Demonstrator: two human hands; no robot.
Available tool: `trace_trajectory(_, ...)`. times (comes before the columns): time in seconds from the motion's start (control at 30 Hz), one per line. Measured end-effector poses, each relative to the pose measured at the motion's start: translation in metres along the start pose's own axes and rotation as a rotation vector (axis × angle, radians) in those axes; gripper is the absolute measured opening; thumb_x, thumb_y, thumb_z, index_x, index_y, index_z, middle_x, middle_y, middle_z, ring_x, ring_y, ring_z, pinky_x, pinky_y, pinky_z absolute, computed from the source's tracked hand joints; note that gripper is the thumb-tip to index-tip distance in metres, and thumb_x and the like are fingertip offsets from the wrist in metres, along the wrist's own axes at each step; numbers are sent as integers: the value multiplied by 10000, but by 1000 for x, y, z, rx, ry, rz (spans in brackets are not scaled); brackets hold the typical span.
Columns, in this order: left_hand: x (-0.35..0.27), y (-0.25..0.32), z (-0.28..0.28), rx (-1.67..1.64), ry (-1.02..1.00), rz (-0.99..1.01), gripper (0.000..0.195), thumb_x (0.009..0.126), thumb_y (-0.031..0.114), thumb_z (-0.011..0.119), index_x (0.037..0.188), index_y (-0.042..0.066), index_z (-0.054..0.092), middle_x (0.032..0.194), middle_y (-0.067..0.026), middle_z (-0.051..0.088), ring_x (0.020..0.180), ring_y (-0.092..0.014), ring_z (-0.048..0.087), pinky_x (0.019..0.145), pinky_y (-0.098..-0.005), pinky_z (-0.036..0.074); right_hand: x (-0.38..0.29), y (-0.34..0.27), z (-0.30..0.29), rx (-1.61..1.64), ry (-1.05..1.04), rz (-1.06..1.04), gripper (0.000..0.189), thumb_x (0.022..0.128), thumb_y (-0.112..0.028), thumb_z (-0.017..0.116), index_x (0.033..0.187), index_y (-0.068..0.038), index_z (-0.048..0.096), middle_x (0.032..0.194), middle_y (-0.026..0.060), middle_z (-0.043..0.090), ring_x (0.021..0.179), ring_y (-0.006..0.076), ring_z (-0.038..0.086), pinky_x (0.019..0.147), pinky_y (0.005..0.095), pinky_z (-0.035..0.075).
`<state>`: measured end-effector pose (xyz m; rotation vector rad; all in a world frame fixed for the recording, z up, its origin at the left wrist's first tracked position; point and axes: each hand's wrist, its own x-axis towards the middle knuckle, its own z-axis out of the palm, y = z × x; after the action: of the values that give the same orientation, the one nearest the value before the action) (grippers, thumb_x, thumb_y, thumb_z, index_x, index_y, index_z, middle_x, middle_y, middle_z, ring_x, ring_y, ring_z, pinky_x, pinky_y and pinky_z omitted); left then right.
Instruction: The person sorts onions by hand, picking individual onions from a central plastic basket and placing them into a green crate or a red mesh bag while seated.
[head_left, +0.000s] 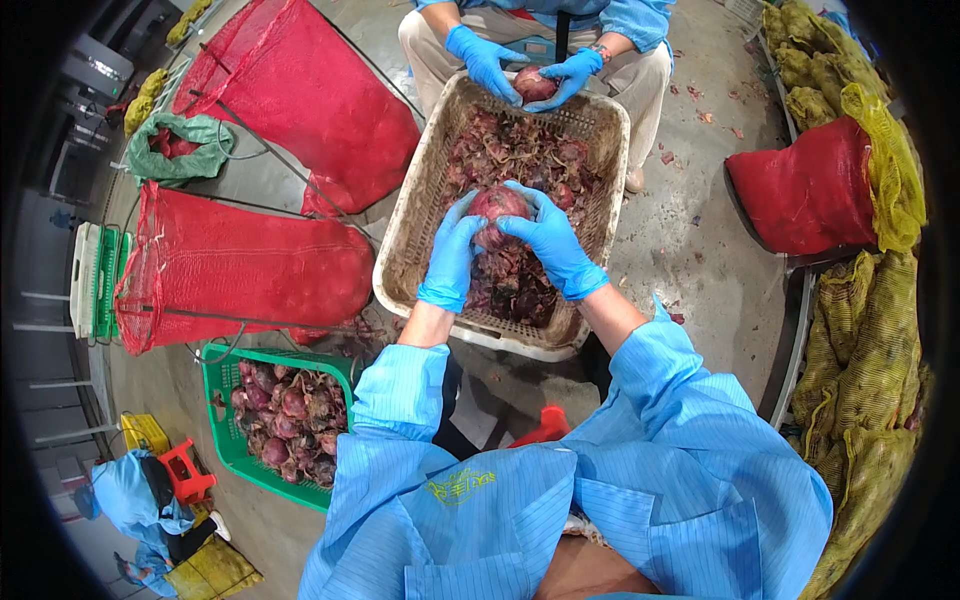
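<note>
Between my two blue-gloved hands is a red onion (498, 214), held above a dirty white plastic crate (399, 279). My left hand (452, 251) cups its left side, thumb across the front. On the right side, my right hand (550, 238) has its fingers behind the onion and its thumb on the front. Loose onion skins (517, 157) and roots lie in the crate below. Across the crate, a co-worker's gloved hands (487, 64) hold another red onion (535, 84) over the far rim.
To my left stand a green crate (281, 487) of red onions and two red mesh sacks (255, 262) on metal frames. A red sack (802, 187) and yellow mesh sacks (862, 337) line the right side. Other people (135, 487) sit at lower left near a red stool (186, 471).
</note>
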<state>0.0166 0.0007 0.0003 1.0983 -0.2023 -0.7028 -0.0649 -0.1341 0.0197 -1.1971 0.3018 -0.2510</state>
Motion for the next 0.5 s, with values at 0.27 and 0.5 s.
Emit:
trace_trajectory(0.27,5,-23,-15,-3,-101,-84,475,820,178,536,1252,-9,475,1116,-107,583,962,-192,584,806,-282,487,5,27,-24,-588,50,-343,383,850,-170,625,1165,20,518,977,107,615,886,193,613,767,321,508)
trace_trajectory(0.5,22,-41,-15,103,-114,-69,541,826,138,501,1320,-44,380,1252,-176,481,1094,-255,517,927,-351,428,0,-2,-43,-27,-88,194,633,807,-364,672,1325,-85,437,1271,130,490,1094,244,522,716,399,545)
